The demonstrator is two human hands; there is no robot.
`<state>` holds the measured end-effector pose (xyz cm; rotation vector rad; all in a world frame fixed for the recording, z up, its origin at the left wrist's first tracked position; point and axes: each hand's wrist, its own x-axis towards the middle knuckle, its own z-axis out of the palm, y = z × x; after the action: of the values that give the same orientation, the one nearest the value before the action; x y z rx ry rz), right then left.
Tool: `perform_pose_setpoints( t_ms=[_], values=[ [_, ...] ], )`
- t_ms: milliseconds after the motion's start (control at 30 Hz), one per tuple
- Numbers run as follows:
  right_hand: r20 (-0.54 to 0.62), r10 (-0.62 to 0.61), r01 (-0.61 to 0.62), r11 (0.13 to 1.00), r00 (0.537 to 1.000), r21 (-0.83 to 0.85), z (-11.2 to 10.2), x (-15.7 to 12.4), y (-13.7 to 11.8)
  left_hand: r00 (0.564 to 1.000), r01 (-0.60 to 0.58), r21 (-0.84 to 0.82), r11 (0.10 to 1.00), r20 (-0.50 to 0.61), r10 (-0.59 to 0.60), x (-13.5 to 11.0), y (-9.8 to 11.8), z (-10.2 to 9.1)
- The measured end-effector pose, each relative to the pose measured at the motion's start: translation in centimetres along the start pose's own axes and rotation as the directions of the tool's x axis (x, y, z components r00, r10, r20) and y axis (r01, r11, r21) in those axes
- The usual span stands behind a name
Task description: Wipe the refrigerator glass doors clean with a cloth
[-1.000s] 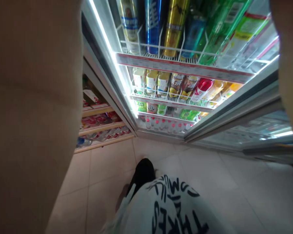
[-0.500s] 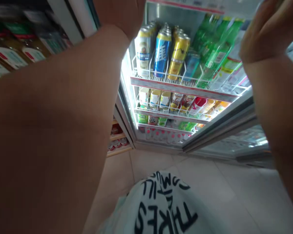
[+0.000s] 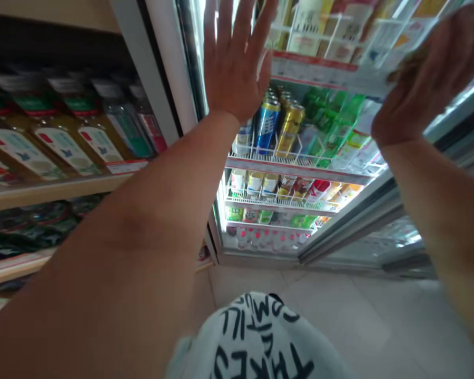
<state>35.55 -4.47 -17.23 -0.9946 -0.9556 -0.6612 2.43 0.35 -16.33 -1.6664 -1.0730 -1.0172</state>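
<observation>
My left hand [image 3: 237,63] is raised at the top of the head view, fingers spread, with nothing in it. It is in front of the left side of a lit drinks fridge, close to its upper shelf [image 3: 319,71]. At the upper right, my right hand [image 3: 430,79] is blurred, its fingers curled. A brownish patch shows by its fingertips, and I cannot make out what it is. Below the hands, a shelf holds a blue can [image 3: 267,126], a gold can [image 3: 290,129] and green bottles [image 3: 339,126].
Left of the fridge, shelving carries amber bottles [image 3: 63,142] with white labels. Lower fridge shelves hold small bottles [image 3: 255,181] and other drinks. A sliding glass door frame [image 3: 355,216] runs along the right. Pale floor tiles [image 3: 339,310] lie below, beside my printed white shirt [image 3: 256,337].
The view has shifted, so both hands appear lower and more fully. My left hand's spread fingers, the upper drinks shelf and more of the left shelving now show.
</observation>
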Motion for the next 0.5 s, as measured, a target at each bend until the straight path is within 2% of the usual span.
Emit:
perform_pose_setpoints(
  t_ms=[67, 133, 233, 300, 400, 433, 500],
  values=[
    [-0.019, -0.031, 0.031, 0.999, 0.999, 0.016, -0.3, -2.9, -3.2, 0.999, 0.017, -0.089, 0.996, -0.046, -0.021, -0.1, 0.6, -0.8],
    [-0.036, -0.085, 0.086, 0.996, 0.996, 0.027, 0.9, -4.7, -4.2, 0.999, 0.038, -0.198, 0.979, -0.029, -0.045, -0.1, 0.8, -1.1],
    [0.002, -0.220, 0.220, 0.975, 0.975, 0.024, 3.4, -3.2, -1.4, 0.995, 0.097, -0.333, 0.938, 0.023, -0.095, 0.0, 0.5, -1.1],
    [0.085, -0.410, 0.413, 0.910, 0.908, -0.026, 4.1, -0.8, 1.3, 0.994, 0.106, -0.379, 0.919, 0.006, -0.112, 0.2, 0.3, -1.0],
    [0.088, -0.440, 0.449, 0.877, 0.894, -0.173, 3.7, 1.5, 3.3, 0.996, 0.061, -0.449, 0.892, -0.034, -0.085, 0.2, 0.1, -1.0],
    [0.128, -0.491, 0.507, 0.846, 0.861, -0.165, 3.4, 1.6, 3.4, 0.991, 0.058, -0.453, 0.889, -0.085, -0.108, 0.1, 0.1, -1.0],
    [0.334, -0.614, 0.667, 0.742, 0.716, -0.066, 3.0, 1.1, 3.0, 0.986, 0.023, -0.456, 0.890, -0.134, -0.094, 0.0, 0.0, -0.9]
  ],
)
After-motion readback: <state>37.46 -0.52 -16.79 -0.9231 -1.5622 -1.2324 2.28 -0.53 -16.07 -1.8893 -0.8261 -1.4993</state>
